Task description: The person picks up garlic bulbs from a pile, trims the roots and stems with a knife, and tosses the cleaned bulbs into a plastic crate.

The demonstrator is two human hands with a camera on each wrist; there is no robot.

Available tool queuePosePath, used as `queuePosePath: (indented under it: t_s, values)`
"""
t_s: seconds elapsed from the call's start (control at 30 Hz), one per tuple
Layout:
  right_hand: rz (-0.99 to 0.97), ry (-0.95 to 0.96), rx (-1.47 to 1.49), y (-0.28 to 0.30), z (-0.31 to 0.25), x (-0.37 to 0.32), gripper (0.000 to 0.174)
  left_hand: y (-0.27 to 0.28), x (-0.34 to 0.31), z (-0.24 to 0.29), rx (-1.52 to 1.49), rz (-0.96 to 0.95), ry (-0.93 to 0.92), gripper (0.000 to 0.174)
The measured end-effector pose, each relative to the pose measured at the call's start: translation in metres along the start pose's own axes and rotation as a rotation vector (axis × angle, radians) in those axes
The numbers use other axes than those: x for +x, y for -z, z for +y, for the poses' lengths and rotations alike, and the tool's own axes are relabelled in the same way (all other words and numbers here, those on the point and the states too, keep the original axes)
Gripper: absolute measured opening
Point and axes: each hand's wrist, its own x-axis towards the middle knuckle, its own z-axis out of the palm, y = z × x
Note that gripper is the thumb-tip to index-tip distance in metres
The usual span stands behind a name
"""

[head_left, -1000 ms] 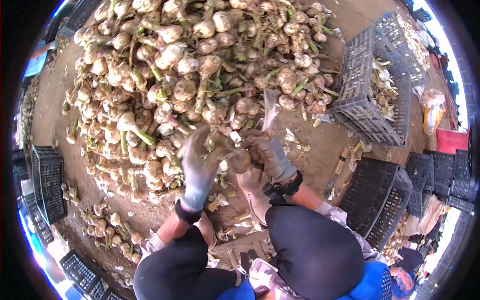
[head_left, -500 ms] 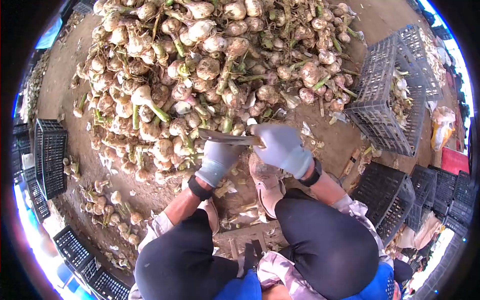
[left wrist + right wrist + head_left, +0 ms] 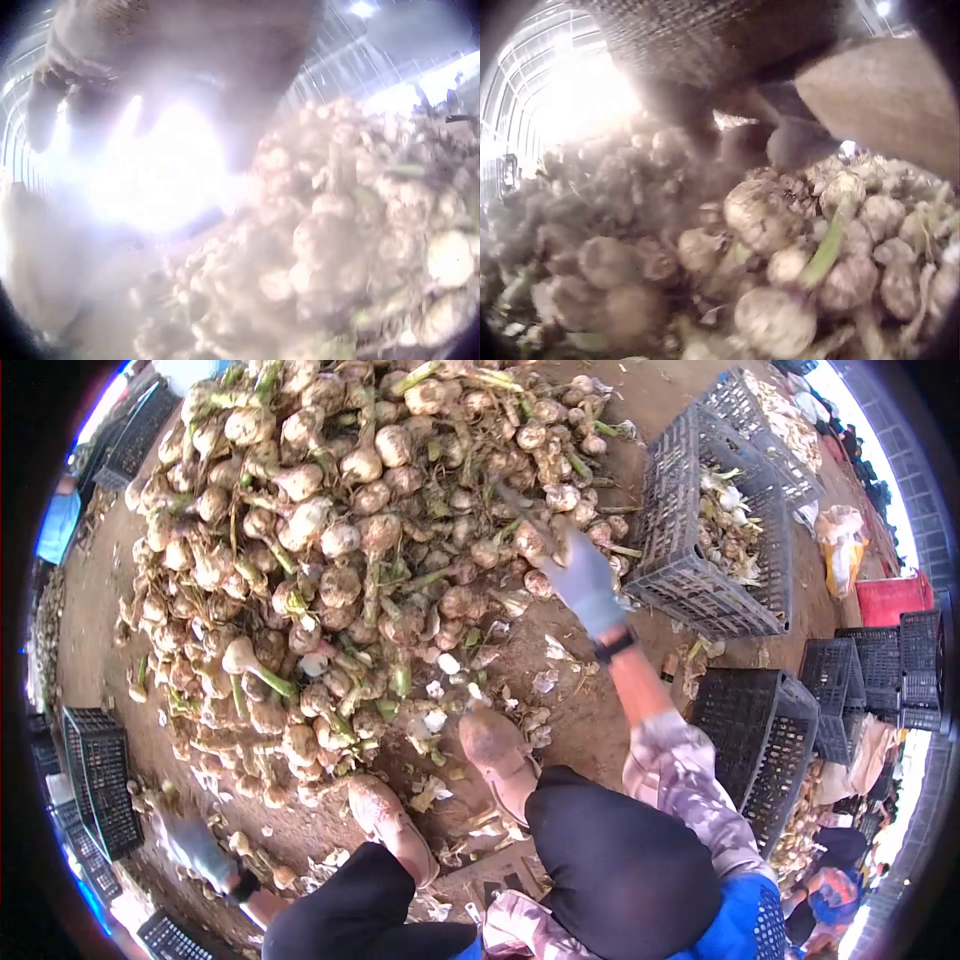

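Grips a blurred knife [image 3: 518, 505] in the right hand [image 3: 582, 585], right of upper centre, probably for ready cutting, near the right edge of the garlic [image 3: 340, 585] heaped at upper left, presumably for easy reach. Extends the left hand [image 3: 195, 850] near loose bulbs [image 3: 240, 843] at lower left, perhaps kept apart deliberately. Cannot tell, through blur and glare, whether grasping or empty there.

The heap of garlic [image 3: 340, 540] shows dirty, pale bulbs, some with green stems. The right hand [image 3: 585, 582] grips a knife [image 3: 512, 499], its blurred blade over the heap's right side. Loose bulbs [image 3: 283, 877] lie left of the heap near the blurred left hand [image 3: 197, 850].
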Motion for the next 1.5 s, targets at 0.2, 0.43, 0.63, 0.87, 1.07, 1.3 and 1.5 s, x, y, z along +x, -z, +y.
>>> queuePosePath:
  t_s: [0.2, 0.43, 0.63, 0.87, 1.07, 1.3, 1.5]
  values:
    - [-0.234, -0.166, -0.1, -0.044, 0.016, 0.046, 0.073, 0.011, -0.046, 0.094, -1.485, -0.545, -0.253, 0.029]
    - [-0.333, 0.02, 0.293, 0.054, -0.068, -0.044, 0.059, 0.054, -0.108, 0.218, -1.806, -1.278, -0.615, 0.049]
    - [-0.581, 0.32, 0.891, 0.023, -0.126, -0.091, 0.059, 0.017, -0.151, 0.225, -1.785, -1.65, -0.449, 0.046]
    - [-0.674, 0.386, 0.323, 0.018, -0.122, -0.097, 0.045, -0.003, -0.146, 0.205, -1.665, -1.071, -0.849, 0.029]
    - [-0.481, 0.501, 0.197, 0.014, -0.127, -0.102, 0.032, 0.018, -0.131, 0.197, -1.427, -0.877, -1.195, 0.044]
    - [-0.467, 0.56, 0.07, 0.013, -0.152, -0.105, 0.032, -0.013, -0.156, 0.191, -1.51, -0.942, -0.831, 0.037]
    - [-0.517, 0.503, 0.22, -0.011, -0.119, -0.106, 0.037, -0.009, -0.155, 0.187, -1.143, -0.905, -1.112, 0.043]
